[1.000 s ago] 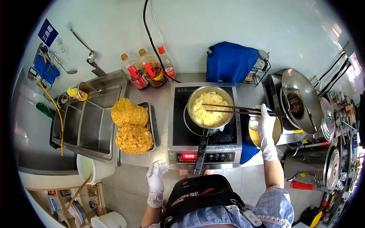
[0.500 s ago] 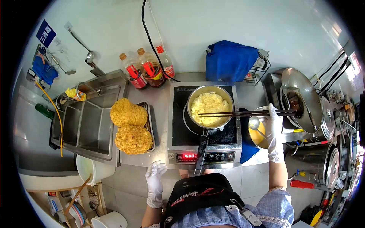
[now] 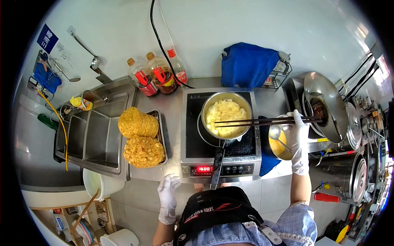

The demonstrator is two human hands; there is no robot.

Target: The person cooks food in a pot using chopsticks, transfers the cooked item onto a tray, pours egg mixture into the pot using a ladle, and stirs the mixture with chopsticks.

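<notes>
Long dark chopsticks (image 3: 266, 121) are gripped in my white-gloved right hand (image 3: 301, 141), closed around them. Their tips lie over yellow egg (image 3: 227, 115) in a metal saucepan (image 3: 205, 128), though I cannot tell whether they touch it. The pan stands on an induction cooker (image 3: 192, 143), its black handle (image 3: 218, 164) pointing toward me. Under my right hand sits a bowl of yellow liquid (image 3: 280, 151) with a metal ladle (image 3: 275, 132) in it. My left hand (image 3: 167, 199), gloved too, hangs at the counter's front edge, its fingers loosely bent and holding nothing.
Two golden, crusty fried rounds (image 3: 139, 133) rest on a rack tray (image 3: 163, 137) at left. Beyond are a steel sink (image 3: 102, 139) and several sauce bottles (image 3: 162, 74). A blue cloth (image 3: 248, 65) covers something behind the cooker. A wok (image 3: 324, 98) stands at right.
My right hand and the chopsticks have shifted slightly to the right. My left hand, the pan and the egg look nearly the same.
</notes>
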